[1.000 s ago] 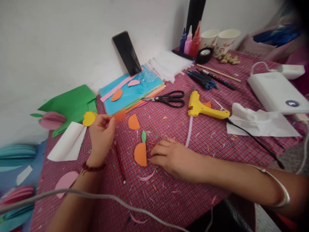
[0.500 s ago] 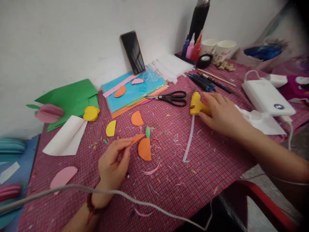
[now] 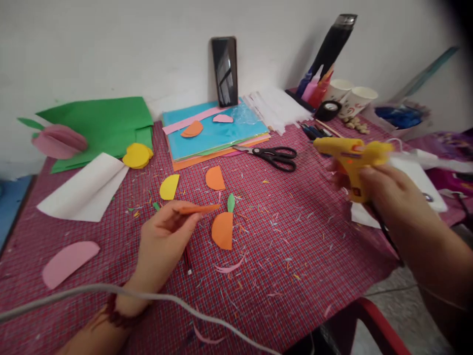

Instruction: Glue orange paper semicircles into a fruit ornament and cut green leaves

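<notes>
An orange paper piece point(image 3: 201, 209) is pinched between thumb and fingers of the left hand point(image 3: 168, 239). The yellow glue gun point(image 3: 353, 158) is gripped in the right hand point(image 3: 391, 192), its fingers seemingly curled around the handle, though blurred. Between the hands, an orange half-circle point(image 3: 222, 230) is laid beside a green leaf point(image 3: 231, 202).

The yellow glue gun point(image 3: 342, 153) has left the table point(image 3: 314, 256), lifted by the right hand point(image 3: 391, 190).
</notes>
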Action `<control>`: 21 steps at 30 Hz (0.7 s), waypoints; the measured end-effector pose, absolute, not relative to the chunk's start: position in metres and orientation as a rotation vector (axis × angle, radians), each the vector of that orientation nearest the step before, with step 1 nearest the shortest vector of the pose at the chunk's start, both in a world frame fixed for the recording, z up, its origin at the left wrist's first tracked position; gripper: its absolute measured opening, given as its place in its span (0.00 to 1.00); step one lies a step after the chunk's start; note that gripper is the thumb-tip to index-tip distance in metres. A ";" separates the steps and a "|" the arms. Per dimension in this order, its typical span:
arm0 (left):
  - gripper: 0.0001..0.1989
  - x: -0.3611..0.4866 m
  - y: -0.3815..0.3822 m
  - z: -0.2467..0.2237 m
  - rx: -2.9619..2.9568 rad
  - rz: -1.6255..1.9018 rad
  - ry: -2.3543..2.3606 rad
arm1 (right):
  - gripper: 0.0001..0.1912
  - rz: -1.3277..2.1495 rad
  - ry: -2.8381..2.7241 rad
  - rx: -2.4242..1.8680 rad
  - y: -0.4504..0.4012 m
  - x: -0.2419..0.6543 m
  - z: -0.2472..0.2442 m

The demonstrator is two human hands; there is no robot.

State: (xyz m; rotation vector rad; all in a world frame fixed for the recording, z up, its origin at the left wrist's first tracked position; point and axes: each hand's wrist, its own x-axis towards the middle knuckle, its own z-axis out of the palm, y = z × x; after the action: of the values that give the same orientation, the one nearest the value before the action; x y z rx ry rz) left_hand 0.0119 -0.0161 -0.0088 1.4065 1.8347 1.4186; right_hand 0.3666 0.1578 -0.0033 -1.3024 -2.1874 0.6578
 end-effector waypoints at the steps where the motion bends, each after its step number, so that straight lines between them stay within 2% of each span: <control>1: 0.05 0.009 -0.019 -0.008 1.716 1.367 1.904 | 0.22 0.843 -2.132 -1.217 0.149 0.364 0.002; 5: 0.10 0.008 -0.028 -0.002 2.859 0.993 1.792 | 0.15 1.398 -2.167 -0.957 0.109 0.333 0.012; 8: 0.06 0.019 -0.030 0.000 3.008 0.726 1.680 | 0.13 1.569 -2.264 -0.869 0.089 0.305 0.011; 15: 0.16 0.038 -0.030 -0.007 2.800 0.311 1.589 | 0.14 1.314 -2.420 -0.954 0.088 0.281 0.004; 21: 0.16 0.040 -0.033 -0.007 2.749 0.316 1.608 | 0.13 1.233 -2.516 -0.928 0.092 0.277 0.002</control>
State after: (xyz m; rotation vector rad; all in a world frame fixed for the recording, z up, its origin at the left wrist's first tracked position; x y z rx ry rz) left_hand 0.0398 -0.0329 -0.0075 2.7488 1.6081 0.3158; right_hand 0.2774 0.0919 0.0018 -0.9278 -2.5155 1.2334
